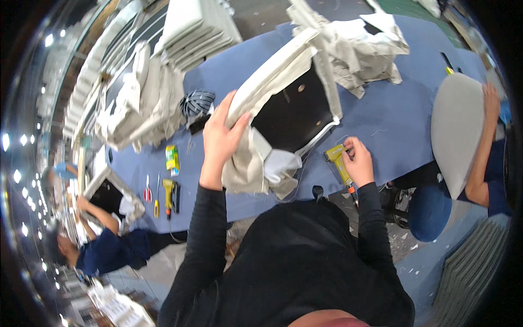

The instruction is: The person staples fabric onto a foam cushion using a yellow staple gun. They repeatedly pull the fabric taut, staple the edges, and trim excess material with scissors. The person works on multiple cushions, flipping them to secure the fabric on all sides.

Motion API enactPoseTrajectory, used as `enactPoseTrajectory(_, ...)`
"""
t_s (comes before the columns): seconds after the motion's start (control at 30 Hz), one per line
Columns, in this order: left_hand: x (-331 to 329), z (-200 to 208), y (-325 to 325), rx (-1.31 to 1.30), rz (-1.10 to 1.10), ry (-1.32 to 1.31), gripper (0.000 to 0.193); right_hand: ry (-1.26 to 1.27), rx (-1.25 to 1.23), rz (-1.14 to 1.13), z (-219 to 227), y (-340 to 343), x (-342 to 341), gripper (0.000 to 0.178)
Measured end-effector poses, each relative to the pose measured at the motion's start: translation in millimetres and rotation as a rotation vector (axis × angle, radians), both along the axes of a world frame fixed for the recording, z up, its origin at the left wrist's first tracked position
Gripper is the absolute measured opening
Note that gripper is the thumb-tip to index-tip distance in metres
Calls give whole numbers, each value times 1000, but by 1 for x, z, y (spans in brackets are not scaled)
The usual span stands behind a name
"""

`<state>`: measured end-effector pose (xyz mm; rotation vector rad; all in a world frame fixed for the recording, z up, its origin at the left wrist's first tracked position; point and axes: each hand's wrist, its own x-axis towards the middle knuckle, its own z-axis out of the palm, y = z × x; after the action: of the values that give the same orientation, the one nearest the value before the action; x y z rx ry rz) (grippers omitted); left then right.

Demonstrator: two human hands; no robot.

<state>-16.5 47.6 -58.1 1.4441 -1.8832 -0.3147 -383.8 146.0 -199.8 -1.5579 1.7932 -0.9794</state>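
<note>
My left hand grips the left edge of a padded panel, thumb on top. The panel has a black underside with cream fabric folded over its rim, and it tilts up from the blue-covered table. Loose beige fabric and a white piece of cloth hang at its near corner. My right hand is closed at the side of a yellow-green staple gun, near the table's front edge. The palm side of that hand is partly hidden.
Left on the table lie another staple gun, a screwdriver, red-handled scissors and a green-yellow box. Fabric-covered pieces lie behind. A co-worker at right holds a grey panel; another person works at left.
</note>
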Motion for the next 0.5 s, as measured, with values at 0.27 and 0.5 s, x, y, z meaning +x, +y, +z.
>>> enactPoseTrajectory(0.27, 2, -2, -9, 101, 83, 35, 62, 192, 225, 39, -139, 39, 11, 67)
enactPoseTrajectory(0.5, 0, 1, -8, 87, 80, 18, 63, 284, 334, -48, -143, 38, 12, 77)
